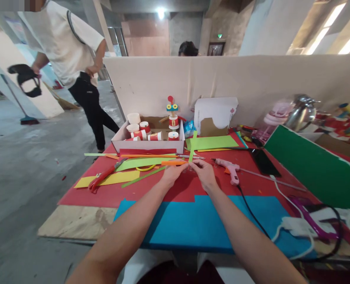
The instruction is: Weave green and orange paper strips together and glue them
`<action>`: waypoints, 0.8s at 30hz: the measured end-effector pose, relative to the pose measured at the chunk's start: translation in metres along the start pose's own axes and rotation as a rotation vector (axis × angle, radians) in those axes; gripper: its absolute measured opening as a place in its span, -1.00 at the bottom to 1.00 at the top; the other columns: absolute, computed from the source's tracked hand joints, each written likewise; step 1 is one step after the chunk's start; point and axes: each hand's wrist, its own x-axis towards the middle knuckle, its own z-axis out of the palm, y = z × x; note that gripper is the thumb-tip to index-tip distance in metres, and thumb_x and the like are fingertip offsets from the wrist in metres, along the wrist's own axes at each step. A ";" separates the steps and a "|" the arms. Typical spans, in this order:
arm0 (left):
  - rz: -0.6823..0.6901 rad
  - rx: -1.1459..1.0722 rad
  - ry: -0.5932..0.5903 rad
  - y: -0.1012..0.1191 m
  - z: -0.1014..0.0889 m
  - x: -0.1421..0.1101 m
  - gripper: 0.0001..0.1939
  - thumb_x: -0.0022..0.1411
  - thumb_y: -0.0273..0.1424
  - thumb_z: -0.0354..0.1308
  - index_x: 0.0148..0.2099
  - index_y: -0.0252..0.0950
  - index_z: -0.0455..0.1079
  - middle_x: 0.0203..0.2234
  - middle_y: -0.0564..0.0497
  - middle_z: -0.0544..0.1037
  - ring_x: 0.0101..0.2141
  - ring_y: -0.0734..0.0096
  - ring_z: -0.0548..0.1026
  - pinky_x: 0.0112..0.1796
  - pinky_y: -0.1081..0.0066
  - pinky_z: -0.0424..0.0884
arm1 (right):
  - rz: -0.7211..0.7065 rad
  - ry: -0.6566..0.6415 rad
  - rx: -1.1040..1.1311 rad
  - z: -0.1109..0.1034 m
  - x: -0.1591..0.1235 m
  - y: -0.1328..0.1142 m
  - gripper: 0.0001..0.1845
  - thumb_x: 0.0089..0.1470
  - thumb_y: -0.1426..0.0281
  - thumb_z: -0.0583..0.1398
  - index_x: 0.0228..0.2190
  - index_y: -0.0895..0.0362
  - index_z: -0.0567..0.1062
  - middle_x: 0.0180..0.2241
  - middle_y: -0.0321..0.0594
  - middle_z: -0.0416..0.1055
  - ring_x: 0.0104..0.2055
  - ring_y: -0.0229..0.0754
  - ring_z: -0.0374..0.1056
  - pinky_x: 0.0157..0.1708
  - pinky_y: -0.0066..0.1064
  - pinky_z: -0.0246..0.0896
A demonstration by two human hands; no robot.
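Note:
My left hand (172,174) pinches an orange paper strip (172,162) that points left. Fingertips of my right hand (203,174) are closed on a light green paper strip (193,146) standing nearly upright. The two strips meet between my hands, though the fingers hide the exact joint. A pink hot glue gun (229,169) lies just right of my right hand. To the left lie red-handled scissors (104,175), a yellow paper strip (112,179) and several green strips, among them a thin one (142,177).
Behind stands a white box (148,147) with paper cups and a cup figure (173,118). Right are a black phone (263,161), green board (313,165), power strip (299,227) and cords. Blue sheets (187,225) cover the near edge. A person (65,51) stands left.

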 end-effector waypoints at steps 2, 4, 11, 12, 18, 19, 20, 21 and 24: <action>-0.007 0.002 0.004 0.000 0.000 -0.001 -0.88 -0.04 -0.35 0.20 -0.56 -0.25 0.42 -0.66 0.09 0.43 -0.53 0.46 0.36 -0.43 0.48 0.30 | -0.016 0.023 -0.044 -0.001 0.000 0.000 -0.73 -0.27 0.17 0.34 -0.57 0.11 0.52 -0.61 -0.32 0.44 -0.52 -0.23 0.32 -0.39 -0.37 0.27; -0.014 0.005 0.022 0.000 0.000 0.000 -0.87 -0.04 -0.36 0.20 -0.58 -0.24 0.42 -0.68 0.10 0.41 -0.54 0.47 0.34 -0.45 0.48 0.28 | -0.027 0.039 -0.075 0.000 0.000 -0.001 -0.72 -0.26 0.16 0.33 -0.56 0.11 0.52 -0.61 -0.32 0.44 -0.52 -0.22 0.33 -0.41 -0.38 0.27; -0.008 -0.143 0.029 -0.001 0.001 0.001 -0.82 -0.04 -0.31 0.23 -0.57 -0.29 0.40 -0.65 0.08 0.43 -0.54 0.49 0.35 -0.45 0.47 0.29 | -0.079 0.095 -0.133 0.001 0.000 -0.001 -0.70 -0.23 0.14 0.30 -0.55 0.11 0.47 -0.61 -0.32 0.41 -0.55 -0.22 0.33 -0.45 -0.37 0.28; 0.011 -0.173 0.027 -0.002 0.001 0.001 -0.82 -0.06 -0.30 0.25 -0.56 -0.30 0.40 -0.65 0.08 0.42 -0.55 0.50 0.34 -0.46 0.47 0.28 | -0.083 0.097 -0.136 0.001 0.001 -0.001 -0.70 -0.23 0.13 0.29 -0.56 0.11 0.47 -0.61 -0.33 0.40 -0.55 -0.22 0.33 -0.45 -0.36 0.29; 0.058 -0.356 0.014 -0.006 0.001 0.008 -0.78 -0.15 -0.30 0.31 -0.52 -0.34 0.41 -0.67 0.10 0.40 -0.59 0.53 0.32 -0.49 0.47 0.28 | -0.084 0.113 -0.137 -0.002 0.002 -0.001 -0.68 -0.24 0.11 0.29 -0.54 0.10 0.46 -0.61 -0.34 0.39 -0.53 -0.21 0.33 -0.43 -0.35 0.30; 0.055 -0.373 0.019 -0.007 0.001 0.009 -0.78 -0.16 -0.30 0.32 -0.52 -0.34 0.40 -0.67 0.09 0.40 -0.59 0.53 0.32 -0.49 0.46 0.28 | -0.076 0.120 -0.134 -0.002 0.003 -0.001 -0.68 -0.25 0.11 0.29 -0.53 0.11 0.46 -0.61 -0.33 0.39 -0.53 -0.21 0.33 -0.43 -0.35 0.29; 0.053 -0.387 0.021 -0.007 0.001 0.010 -0.77 -0.17 -0.30 0.32 -0.52 -0.35 0.40 -0.68 0.09 0.40 -0.60 0.53 0.32 -0.49 0.46 0.28 | -0.070 0.125 -0.132 -0.002 0.003 -0.001 -0.67 -0.25 0.11 0.30 -0.53 0.11 0.46 -0.61 -0.33 0.40 -0.53 -0.21 0.34 -0.43 -0.35 0.29; 0.052 -0.399 0.019 -0.007 0.000 0.011 -0.76 -0.17 -0.30 0.33 -0.52 -0.35 0.40 -0.67 0.09 0.41 -0.60 0.53 0.33 -0.50 0.46 0.28 | -0.068 0.128 -0.133 -0.003 0.003 -0.001 -0.67 -0.25 0.11 0.30 -0.53 0.11 0.46 -0.60 -0.32 0.41 -0.53 -0.20 0.34 -0.43 -0.35 0.29; 0.047 -0.413 0.014 -0.007 -0.002 0.012 -0.75 -0.16 -0.29 0.34 -0.52 -0.35 0.40 -0.67 0.08 0.42 -0.62 0.54 0.33 -0.51 0.47 0.27 | -0.070 0.134 -0.145 -0.004 0.004 -0.002 -0.67 -0.25 0.11 0.30 -0.52 0.11 0.46 -0.60 -0.31 0.41 -0.53 -0.20 0.35 -0.42 -0.35 0.29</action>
